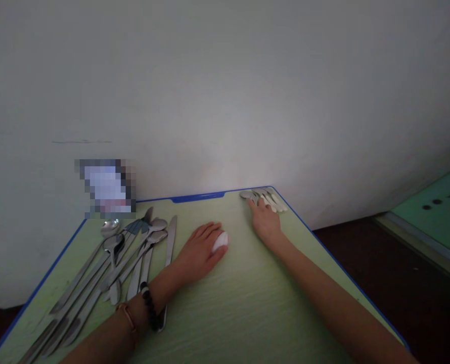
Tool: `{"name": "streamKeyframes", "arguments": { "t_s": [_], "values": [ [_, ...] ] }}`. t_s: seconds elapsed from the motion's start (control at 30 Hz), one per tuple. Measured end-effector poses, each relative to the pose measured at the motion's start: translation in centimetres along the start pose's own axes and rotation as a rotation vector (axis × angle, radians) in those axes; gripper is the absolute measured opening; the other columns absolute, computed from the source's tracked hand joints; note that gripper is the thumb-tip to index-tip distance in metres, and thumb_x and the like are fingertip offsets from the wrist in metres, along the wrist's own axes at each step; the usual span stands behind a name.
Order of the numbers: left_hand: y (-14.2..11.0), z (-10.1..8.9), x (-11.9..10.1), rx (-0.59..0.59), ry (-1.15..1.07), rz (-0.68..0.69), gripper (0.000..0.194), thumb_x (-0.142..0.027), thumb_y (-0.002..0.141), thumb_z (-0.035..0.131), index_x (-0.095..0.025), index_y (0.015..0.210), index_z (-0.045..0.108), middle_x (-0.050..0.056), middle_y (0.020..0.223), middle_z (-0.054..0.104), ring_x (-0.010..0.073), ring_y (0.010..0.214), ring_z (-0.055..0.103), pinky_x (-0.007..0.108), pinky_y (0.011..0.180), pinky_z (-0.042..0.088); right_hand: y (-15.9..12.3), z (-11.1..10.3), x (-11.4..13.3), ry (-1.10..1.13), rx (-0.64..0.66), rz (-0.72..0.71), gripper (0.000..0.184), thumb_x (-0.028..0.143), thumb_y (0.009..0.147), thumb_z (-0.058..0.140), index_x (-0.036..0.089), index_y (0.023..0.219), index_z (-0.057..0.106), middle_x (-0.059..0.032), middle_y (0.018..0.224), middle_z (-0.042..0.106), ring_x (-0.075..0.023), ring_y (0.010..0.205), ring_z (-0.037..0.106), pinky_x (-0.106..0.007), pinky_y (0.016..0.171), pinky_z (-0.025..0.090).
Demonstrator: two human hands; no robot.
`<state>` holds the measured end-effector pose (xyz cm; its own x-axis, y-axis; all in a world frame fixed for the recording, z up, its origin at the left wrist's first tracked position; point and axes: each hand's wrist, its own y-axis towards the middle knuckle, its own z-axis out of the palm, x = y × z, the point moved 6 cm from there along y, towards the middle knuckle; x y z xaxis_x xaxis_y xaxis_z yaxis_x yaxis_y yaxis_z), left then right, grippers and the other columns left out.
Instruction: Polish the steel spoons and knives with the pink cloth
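Note:
My left hand (200,250) lies flat on the green table (240,303), fingers stretched out, with a white bandage on the thumb tip. It holds nothing. Left of it lies a pile of metal cutlery (115,263): long spoons and table knives, one knife passing under my wrist. My right hand (263,220) reaches to the far right corner. Its fingers rest on a small group of white-handled spoons (268,198); I cannot tell whether they grip any.
The table has a blue edge (198,197) and stands against a pale wall. A blurred-out patch (105,187) sits at the table's far left corner. Dark floor lies to the right, with another green surface (437,207) beyond it.

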<state>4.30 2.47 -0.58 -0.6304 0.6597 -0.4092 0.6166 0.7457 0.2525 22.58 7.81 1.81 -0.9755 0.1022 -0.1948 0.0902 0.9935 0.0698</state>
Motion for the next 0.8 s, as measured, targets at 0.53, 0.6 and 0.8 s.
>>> {"name": "streamKeyframes", "arguments": {
  "t_s": [0.53, 0.6, 0.8],
  "values": [
    [0.1, -0.1, 0.0, 0.011, -0.015, -0.010, 0.044, -0.042, 0.092, 0.039, -0.016, 0.125, 0.051, 0.011, 0.136, 0.049, 0.0234, 0.130, 0.038, 0.044, 0.111, 0.028, 2.2, -1.0, 0.1, 0.025, 0.122, 0.075, 0.041, 0.007, 0.089, 0.028, 0.007, 0.120, 0.053, -0.0222, 0.110, 0.062, -0.0236, 0.101, 0.063, -0.031, 0.078, 0.050],
    [0.1, -0.2, -0.1, 0.015, -0.014, -0.015, 0.043, -0.042, 0.092, 0.039, -0.015, 0.124, 0.052, 0.011, 0.136, 0.050, 0.0232, 0.130, 0.038, 0.043, 0.112, 0.027, 2.6, -0.9, -0.1, 0.030, 0.138, 0.071, 0.040, 0.007, 0.089, 0.029, 0.007, 0.115, 0.059, -0.0215, 0.107, 0.064, -0.0238, 0.101, 0.064, -0.031, 0.079, 0.050],
    [0.1, -0.2, -0.2, 0.027, -0.006, -0.021, 0.044, -0.041, 0.092, 0.039, -0.014, 0.125, 0.051, 0.012, 0.136, 0.049, 0.0237, 0.130, 0.037, 0.043, 0.112, 0.027, 3.0, -0.8, -0.6, 0.042, 0.149, 0.028, 0.040, 0.006, 0.087, 0.032, 0.010, 0.110, 0.064, -0.0199, 0.109, 0.065, -0.0238, 0.103, 0.063, -0.031, 0.084, 0.048]
  ]
}}
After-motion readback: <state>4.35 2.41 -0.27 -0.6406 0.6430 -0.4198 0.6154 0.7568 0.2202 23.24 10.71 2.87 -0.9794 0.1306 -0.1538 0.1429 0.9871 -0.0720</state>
